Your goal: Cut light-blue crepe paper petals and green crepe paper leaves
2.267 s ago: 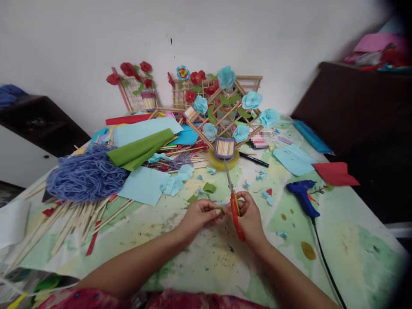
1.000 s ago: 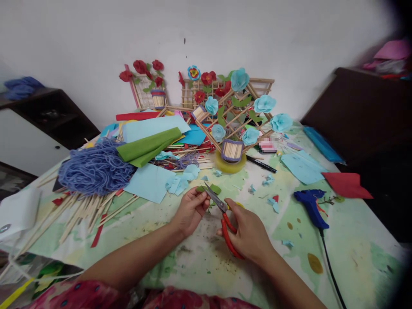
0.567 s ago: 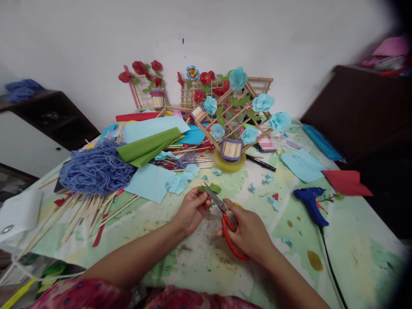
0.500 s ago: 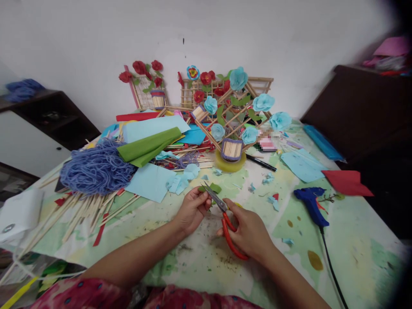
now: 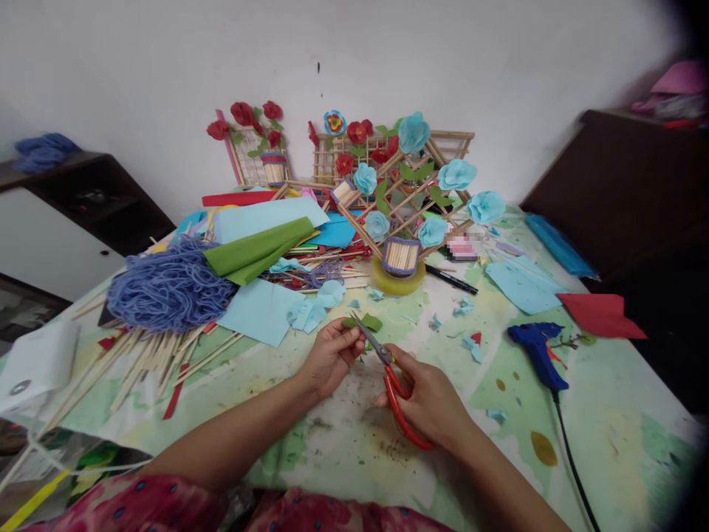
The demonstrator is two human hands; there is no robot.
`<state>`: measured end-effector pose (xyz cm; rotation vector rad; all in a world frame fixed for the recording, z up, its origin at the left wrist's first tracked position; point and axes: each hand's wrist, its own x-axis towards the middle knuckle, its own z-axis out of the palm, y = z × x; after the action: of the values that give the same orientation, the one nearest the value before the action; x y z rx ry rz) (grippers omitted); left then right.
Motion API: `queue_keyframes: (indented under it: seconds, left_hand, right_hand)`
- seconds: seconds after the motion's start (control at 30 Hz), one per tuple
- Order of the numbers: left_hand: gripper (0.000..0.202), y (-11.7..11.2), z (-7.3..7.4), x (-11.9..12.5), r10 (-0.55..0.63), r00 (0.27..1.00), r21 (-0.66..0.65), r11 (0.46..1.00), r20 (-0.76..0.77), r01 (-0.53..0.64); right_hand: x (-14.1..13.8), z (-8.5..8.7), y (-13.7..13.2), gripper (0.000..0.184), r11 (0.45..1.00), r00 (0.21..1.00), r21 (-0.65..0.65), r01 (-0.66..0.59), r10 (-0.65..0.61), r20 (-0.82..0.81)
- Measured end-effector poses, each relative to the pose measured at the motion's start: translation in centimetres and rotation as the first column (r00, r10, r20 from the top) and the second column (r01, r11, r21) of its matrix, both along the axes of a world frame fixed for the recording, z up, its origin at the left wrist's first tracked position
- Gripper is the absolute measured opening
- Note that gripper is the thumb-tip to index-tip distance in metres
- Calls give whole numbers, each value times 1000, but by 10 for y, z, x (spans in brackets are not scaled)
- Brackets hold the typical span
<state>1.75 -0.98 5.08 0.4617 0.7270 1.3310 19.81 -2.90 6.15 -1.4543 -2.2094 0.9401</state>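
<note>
My left hand [image 5: 334, 356] pinches a small piece of green paper [image 5: 350, 323] between thumb and fingers. In my right hand [image 5: 429, 395] is a pair of scissors [image 5: 397, 399] with red handles, its blades touching the green piece by my left fingertips. Another green leaf-shaped piece [image 5: 374, 323] shows just behind the blade tips. Beyond my hands, a diamond-shaped stick lattice [image 5: 413, 210] with light blue paper flowers [image 5: 456, 175] and green leaves leans upright by a yellow tape roll [image 5: 397, 284].
A blue glue gun [image 5: 536, 355] lies at right with its cord running forward. At left are a heap of purple yarn [image 5: 169, 284], wooden sticks [image 5: 141, 366], folded green paper [image 5: 260, 250] and a white box [image 5: 41, 366]. A black pen [image 5: 451, 279] and paper scraps lie ahead.
The scissor handles look slightly wider apart and have swung a little to the right with my right hand. My left hand keeps its pinch on the green paper.
</note>
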Motion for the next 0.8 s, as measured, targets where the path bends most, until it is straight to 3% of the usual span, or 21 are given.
queue_keyframes:
  seconds: [0.4, 0.6, 0.8]
  left_hand:
    - [12, 15, 3, -27, -193, 933, 72, 972, -303, 225]
    - [15, 20, 5, -34, -188, 890, 114, 960, -415, 256]
    - [16, 19, 4, -33, -164, 889, 139, 960, -428, 245]
  right_hand:
    - [3, 5, 1, 55, 996, 999, -86, -19, 15, -45]
    - [4, 7, 1, 53, 996, 999, -88, -16, 13, -39]
    - [4, 6, 1, 54, 998, 1000, -61, -16, 15, -26]
